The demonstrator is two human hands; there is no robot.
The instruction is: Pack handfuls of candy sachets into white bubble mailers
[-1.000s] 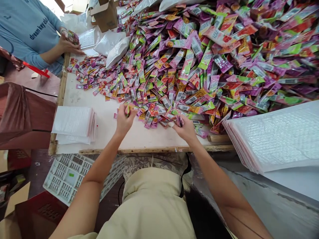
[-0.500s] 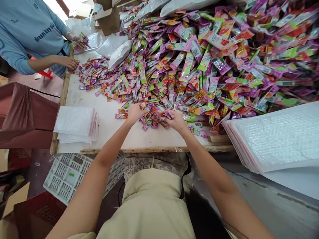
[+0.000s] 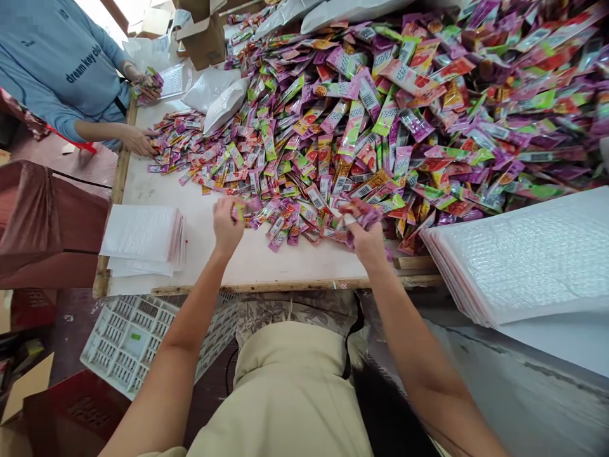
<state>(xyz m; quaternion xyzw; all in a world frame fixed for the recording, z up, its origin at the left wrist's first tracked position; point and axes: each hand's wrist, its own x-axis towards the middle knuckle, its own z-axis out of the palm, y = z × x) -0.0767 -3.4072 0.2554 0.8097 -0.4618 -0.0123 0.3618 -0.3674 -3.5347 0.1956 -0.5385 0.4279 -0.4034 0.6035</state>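
Here, both hands (image 3: 299,222) grip small colourful packets (image 3: 366,214).

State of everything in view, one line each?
Left hand: gripping sachets, blurred
Right hand: gripping several sachets
Sachet pile: loose, heaped
Small mailers: stacked, uneven
Large mailers: stacked, edges fanned
Brown box: flap open
White crate: below table
Co-worker's hands: one gripping sachets, one at pile

packing workshop, heaped sachets (image 3: 352,127), cardboard boxes (image 3: 202,41), crate (image 3: 137,339)

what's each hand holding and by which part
The right hand holds a bunch of packets by its near side; the left hand holds a packet, exact part too blurred.
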